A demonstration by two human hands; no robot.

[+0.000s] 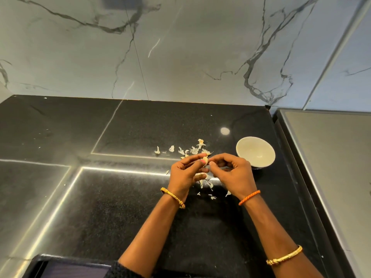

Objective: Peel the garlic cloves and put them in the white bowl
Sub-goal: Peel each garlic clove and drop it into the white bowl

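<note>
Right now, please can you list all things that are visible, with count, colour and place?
garlic clove: one, pale, pinched between both hands
garlic skins: many scraps, white, scattered on the countertop around the hands
white bowl: one, right of the hands, looks empty
countertop: one, black, speckled
marble wall: grey-veined, behind
bangles: two, gold, one on each arm
thread band: one, orange, right wrist
left hand, right hand: both hold the clove
</note>
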